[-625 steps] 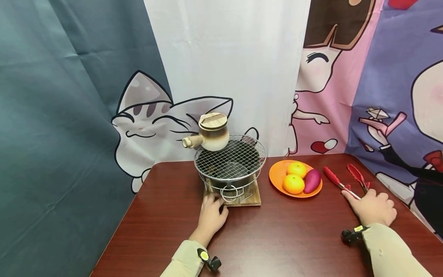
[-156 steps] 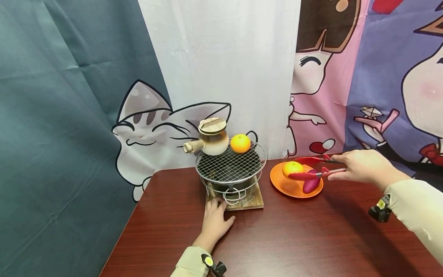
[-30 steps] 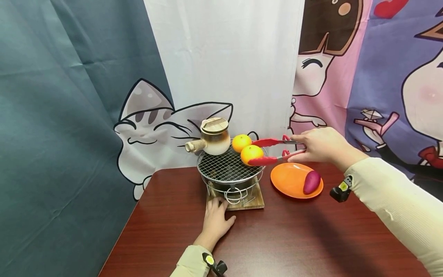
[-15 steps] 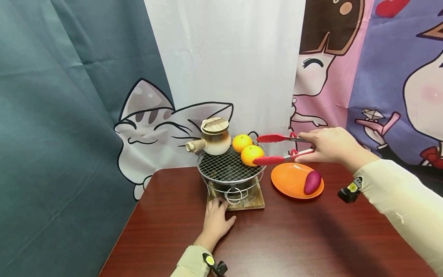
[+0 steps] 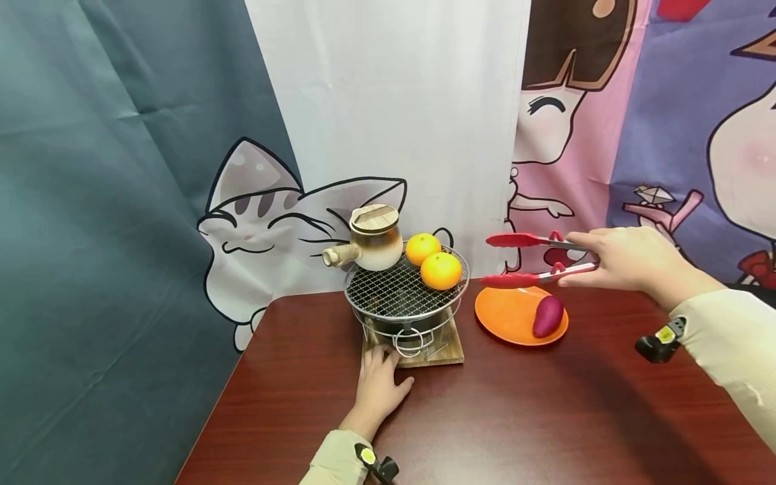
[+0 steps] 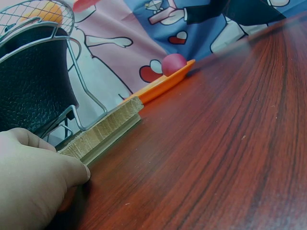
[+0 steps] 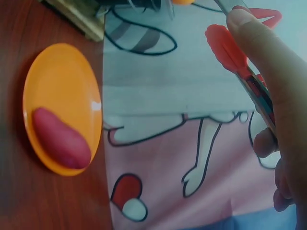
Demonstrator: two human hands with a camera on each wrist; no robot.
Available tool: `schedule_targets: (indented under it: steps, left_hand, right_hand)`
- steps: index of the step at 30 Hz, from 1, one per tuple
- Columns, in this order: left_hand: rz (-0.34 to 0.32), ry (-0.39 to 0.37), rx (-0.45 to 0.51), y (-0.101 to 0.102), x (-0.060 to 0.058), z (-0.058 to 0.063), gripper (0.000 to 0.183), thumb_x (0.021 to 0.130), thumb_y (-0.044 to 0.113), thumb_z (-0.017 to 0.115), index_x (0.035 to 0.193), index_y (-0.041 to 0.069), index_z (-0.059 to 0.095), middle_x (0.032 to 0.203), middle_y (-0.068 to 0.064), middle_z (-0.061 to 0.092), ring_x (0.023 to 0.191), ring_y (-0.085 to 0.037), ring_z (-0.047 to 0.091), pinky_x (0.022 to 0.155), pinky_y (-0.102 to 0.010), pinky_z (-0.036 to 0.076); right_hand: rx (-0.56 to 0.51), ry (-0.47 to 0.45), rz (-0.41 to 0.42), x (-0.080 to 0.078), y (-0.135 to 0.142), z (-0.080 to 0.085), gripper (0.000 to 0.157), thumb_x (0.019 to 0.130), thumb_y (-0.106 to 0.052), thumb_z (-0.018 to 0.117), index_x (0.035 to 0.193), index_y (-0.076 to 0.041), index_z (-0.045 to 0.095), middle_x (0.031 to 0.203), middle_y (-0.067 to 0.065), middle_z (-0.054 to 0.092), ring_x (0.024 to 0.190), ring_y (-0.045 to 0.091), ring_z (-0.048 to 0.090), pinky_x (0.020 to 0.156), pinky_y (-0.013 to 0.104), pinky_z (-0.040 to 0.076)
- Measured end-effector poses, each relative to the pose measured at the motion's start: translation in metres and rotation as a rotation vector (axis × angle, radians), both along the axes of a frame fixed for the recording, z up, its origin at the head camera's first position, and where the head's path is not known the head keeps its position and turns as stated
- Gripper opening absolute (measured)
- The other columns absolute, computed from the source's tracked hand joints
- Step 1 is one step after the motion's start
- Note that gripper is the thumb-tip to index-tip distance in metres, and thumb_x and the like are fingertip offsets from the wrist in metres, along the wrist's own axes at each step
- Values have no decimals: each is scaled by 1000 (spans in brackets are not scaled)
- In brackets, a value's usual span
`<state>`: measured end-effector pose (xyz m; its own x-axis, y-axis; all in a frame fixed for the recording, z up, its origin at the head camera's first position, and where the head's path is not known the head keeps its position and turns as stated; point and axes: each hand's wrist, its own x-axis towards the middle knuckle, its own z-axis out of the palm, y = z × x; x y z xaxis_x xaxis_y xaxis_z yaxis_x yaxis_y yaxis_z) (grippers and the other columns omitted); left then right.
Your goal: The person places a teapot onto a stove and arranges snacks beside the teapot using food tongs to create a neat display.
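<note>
My right hand (image 5: 630, 259) holds red-tipped tongs (image 5: 515, 279) in the air above the back right of the orange plate (image 5: 503, 320). Their arms are spread with nothing between them. A purple sweet potato (image 5: 548, 316) lies on the plate's right side. Two oranges (image 5: 441, 271) sit side by side on the right part of the round wire grill (image 5: 394, 289). My left hand (image 5: 377, 391) holds the front left corner of the wooden board (image 5: 445, 347) under the grill; in the left wrist view its thumb (image 6: 72, 172) lies along the board's front edge.
A clay teapot (image 5: 378, 249) with a wooden lid and side handle stands at the grill's back left. A metal ring (image 5: 408, 343) hangs at the stove's front. The brown table (image 5: 485, 417) ends at a printed curtain (image 5: 448, 135) behind.
The tongs carried the second orange from the plate to the grill and let it go. My right hand has since drawn back to the right with the tongs spread. My left hand stays put.
</note>
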<state>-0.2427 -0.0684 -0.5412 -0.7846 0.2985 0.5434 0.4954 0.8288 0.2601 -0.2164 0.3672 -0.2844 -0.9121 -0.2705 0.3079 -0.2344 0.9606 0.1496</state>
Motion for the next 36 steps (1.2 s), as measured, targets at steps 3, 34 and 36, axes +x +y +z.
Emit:
schedule_targets:
  steps: [3,34,36]
  left_hand:
    - [5,5,-1,-1,0,-2,49,73,34,83,117,16,69,119,-8,52,115,-33,46,99,-48,40]
    - [5,-14,-3,1,2,-3,52,74,35,83,120,18,68,119,-7,52,115,-32,46,98,-48,41]
    - [4,-2,-3,1,2,-2,52,73,35,83,120,18,68,119,-7,52,115,-32,46,97,-49,41]
  right_hand:
    - [-1,-32,-13,2,9,-4,98,72,-82,65,138,-11,62,128,22,66,106,44,66,82,65,50]
    - [80,-145,-29,3,83,-89,96,68,-85,65,121,-5,71,103,16,72,89,34,70,69,56,55]
    - [86,-144,-33,3,84,-90,96,68,-85,65,121,-5,70,104,17,72,90,35,70,69,56,55]
